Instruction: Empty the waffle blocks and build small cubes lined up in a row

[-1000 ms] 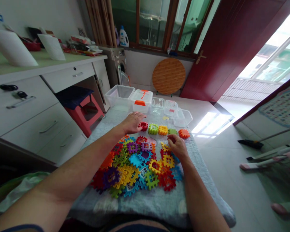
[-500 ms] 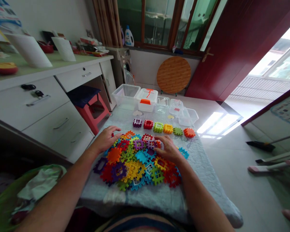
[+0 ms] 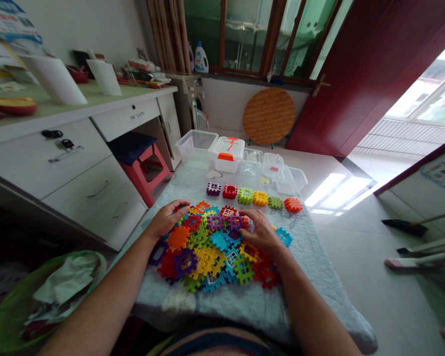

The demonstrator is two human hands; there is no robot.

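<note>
A heap of colourful interlocking plastic building tiles (image 3: 210, 259) lies in front of me, with notched edges; some have window-like grids or openings. My left hand (image 3: 166, 220) rests at the heap's upper left edge, its fingers stretched forward and the thumb apart from them. On the heap's right side, my right hand (image 3: 262, 231) is curved over the tiles, thumb and fingers apart. A purple tile (image 3: 236, 222) lies by its fingertips; whether they touch it I cannot tell. Beyond the heap is a row of block-like pieces: purple (image 3: 213, 189), red (image 3: 230, 191), green, yellow and orange (image 3: 292, 204).
Clear plastic boxes (image 3: 196, 143) line the far end of the cloth-covered table (image 3: 319, 296), one with an orange-latched lid (image 3: 232, 142). A pink stool (image 3: 152, 178) and white drawers (image 3: 96, 190) are on the left. A green basket (image 3: 0, 321) with cloths stands at lower left.
The view has shifted slightly, so everything sits a little further right. My left hand's fingers have come closer to the thumb. My right hand stays over the same part of the heap.
</note>
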